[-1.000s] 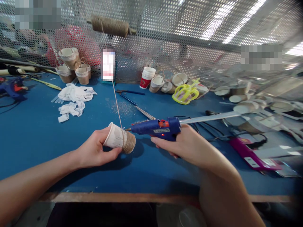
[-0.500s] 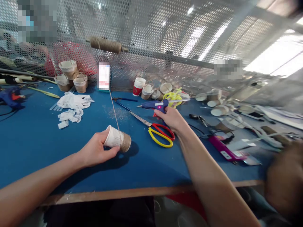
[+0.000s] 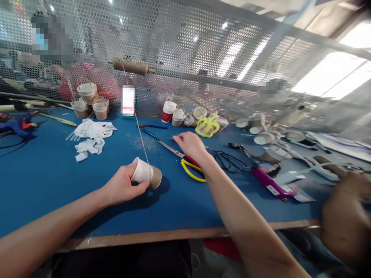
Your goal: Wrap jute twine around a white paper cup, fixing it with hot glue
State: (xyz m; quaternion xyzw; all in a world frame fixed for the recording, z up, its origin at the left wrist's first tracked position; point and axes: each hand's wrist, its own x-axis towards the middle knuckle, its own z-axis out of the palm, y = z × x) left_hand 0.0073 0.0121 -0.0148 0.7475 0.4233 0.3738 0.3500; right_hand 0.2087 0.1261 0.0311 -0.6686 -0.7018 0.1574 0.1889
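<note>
My left hand (image 3: pixel 123 187) is closed round a white paper cup (image 3: pixel 141 172) lying on its side just above the blue table (image 3: pixel 43 173). Brown twine is wound round the cup's base (image 3: pixel 155 178), and a strand (image 3: pixel 141 135) runs up to the twine spool (image 3: pixel 130 66) on the mesh wall. My right hand (image 3: pixel 191 146) reaches out over the red and yellow scissors (image 3: pixel 191 168), back upward and fingers curled to the left. A thin dark tip (image 3: pixel 171 138) pokes out beyond the fingers. What lies under the hand is hidden.
Twine-wrapped cups (image 3: pixel 87 100) and white paper scraps (image 3: pixel 92 133) sit at the back left, beside a blue glue gun (image 3: pixel 17 125). More cups (image 3: pixel 179 114), a yellow crown-like frame (image 3: pixel 207 126), black cables (image 3: pixel 228 162) and a magenta tool (image 3: pixel 271 183) lie to the right. A blurred brown shape (image 3: pixel 343 222) fills the lower right.
My right hand carried the blue glue gun from beside the cup out toward the back, then came down over the scissors; the gun no longer shows. The cup stayed in my left hand.
</note>
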